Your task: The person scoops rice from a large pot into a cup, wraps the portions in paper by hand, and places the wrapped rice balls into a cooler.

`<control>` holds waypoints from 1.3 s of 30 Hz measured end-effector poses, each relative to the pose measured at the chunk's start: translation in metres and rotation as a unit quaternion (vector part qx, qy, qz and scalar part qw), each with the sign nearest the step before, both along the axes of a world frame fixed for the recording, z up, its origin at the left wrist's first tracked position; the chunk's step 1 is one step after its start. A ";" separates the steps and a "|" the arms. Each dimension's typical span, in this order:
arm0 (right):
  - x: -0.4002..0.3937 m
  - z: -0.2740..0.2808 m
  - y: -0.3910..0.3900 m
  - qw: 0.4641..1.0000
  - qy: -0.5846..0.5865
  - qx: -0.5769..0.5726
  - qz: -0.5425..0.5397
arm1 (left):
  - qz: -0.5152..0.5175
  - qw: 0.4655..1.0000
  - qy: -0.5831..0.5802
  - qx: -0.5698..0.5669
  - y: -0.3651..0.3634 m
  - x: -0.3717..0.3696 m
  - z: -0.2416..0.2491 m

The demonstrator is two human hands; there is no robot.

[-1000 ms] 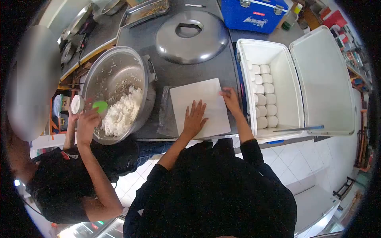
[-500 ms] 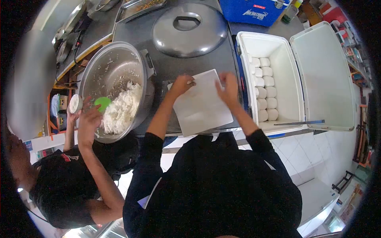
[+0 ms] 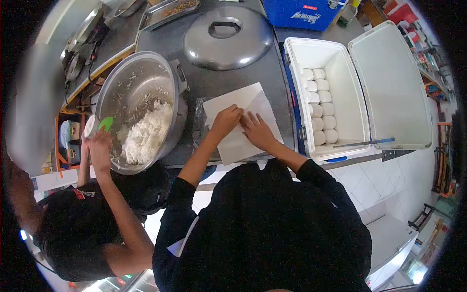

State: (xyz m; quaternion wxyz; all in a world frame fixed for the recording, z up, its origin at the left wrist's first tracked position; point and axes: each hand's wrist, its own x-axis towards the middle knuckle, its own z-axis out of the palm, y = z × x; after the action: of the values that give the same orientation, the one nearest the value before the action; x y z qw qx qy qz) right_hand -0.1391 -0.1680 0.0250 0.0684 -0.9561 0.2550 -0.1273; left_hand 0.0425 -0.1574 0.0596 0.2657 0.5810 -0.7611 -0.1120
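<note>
A white sheet of paper (image 3: pixel 253 104) lies on the dark surface (image 3: pixel 228 80) in front of you, between a big metal pot (image 3: pixel 141 92) on your left and an open white cooler (image 3: pixel 335 97) on your right; one corner of the sheet is folded over toward its middle. Your left hand (image 3: pixel 225 120) rests on the sheet with its fingers (image 3: pixel 235 111) curled down onto the folded flap, pressing rather than gripping, though whether an edge is pinched under them cannot be made out. Your right hand (image 3: pixel 257 130) lies just beside it, palm down, fingers (image 3: pixel 245 118) loosely spread and flat on the paper, holding nothing. Both forearms come up from the bottom in black sleeves, the left bare from the elbow, and they angle inward so the hands almost meet. Your own body hides the near edge of the sheet and of the surface. Just left of the sheet lies a clear plastic bag (image 3: pixel 199 121), partly tucked under it. The pot holds cooked white rice (image 3: pixel 146 134) heaped on its near side. Its round metal lid (image 3: pixel 228 36) lies flat beyond the sheet. The cooler holds rows of white wrapped bundles (image 3: pixel 318 104) along its left wall, and its lid stands open to the right. At the far left another person's hand (image 3: pixel 99 146) holds a green scoop (image 3: pixel 106 123) at the pot's rim.
</note>
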 end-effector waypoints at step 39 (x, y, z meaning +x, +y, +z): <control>0.007 0.002 -0.105 0.948 0.132 0.287 0.031 | 0.200 0.954 0.116 0.193 0.048 0.014 -0.044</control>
State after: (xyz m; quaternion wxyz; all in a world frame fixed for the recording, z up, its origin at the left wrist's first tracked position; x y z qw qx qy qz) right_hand -0.1323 -0.2729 0.0271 0.3098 -0.9115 0.2582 0.0811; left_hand 0.0563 -0.1094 0.0159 0.2519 0.7448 -0.5568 -0.2678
